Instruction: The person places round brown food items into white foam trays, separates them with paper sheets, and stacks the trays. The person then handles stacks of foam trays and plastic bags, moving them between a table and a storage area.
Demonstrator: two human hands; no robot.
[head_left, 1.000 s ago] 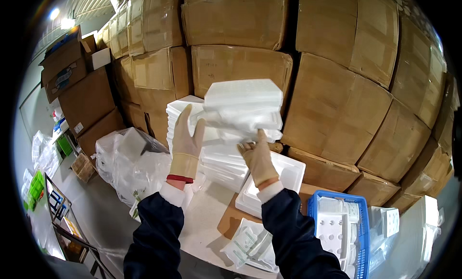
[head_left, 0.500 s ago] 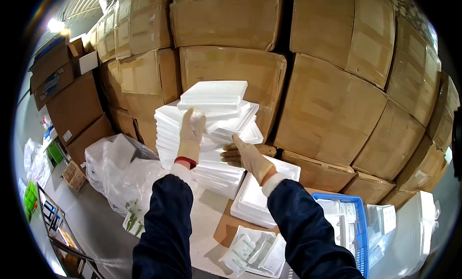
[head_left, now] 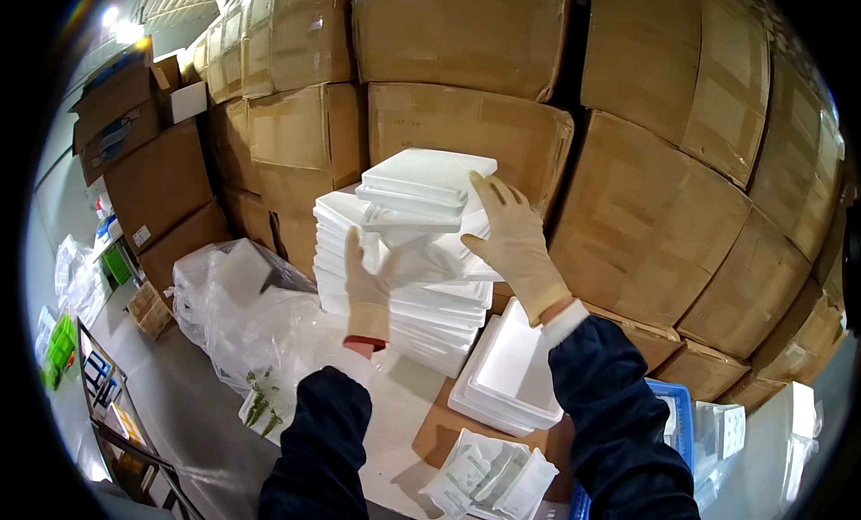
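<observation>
A tall, uneven stack of white foam lids [head_left: 408, 305] stands in the middle, with a thick white foam piece [head_left: 429, 168] lying on top. My gloved right hand [head_left: 520, 238] is at the stack's upper right, fingers spread, with its fingertips at the right edge of the top piece. In front of the stack is my gloved left hand [head_left: 368, 291], its fingers stretched upward and thumb apart, holding nothing. Whether it touches the lids I cannot tell. Right of the stack sits a white foam box [head_left: 511, 368], open at the top.
Large cardboard boxes [head_left: 466, 130] wall off the back. Clear plastic sheeting [head_left: 242, 314] bulges at the left, near a green sprig [head_left: 260, 403]. In front lie clear-wrapped packs [head_left: 489, 475] in a white tray. A blue basket [head_left: 683, 421] is at the right, partly behind my sleeve.
My right hand has risen from low beside the stack to the top piece's right edge. My left hand has dropped away from that piece's front left. The view has shifted slightly.
</observation>
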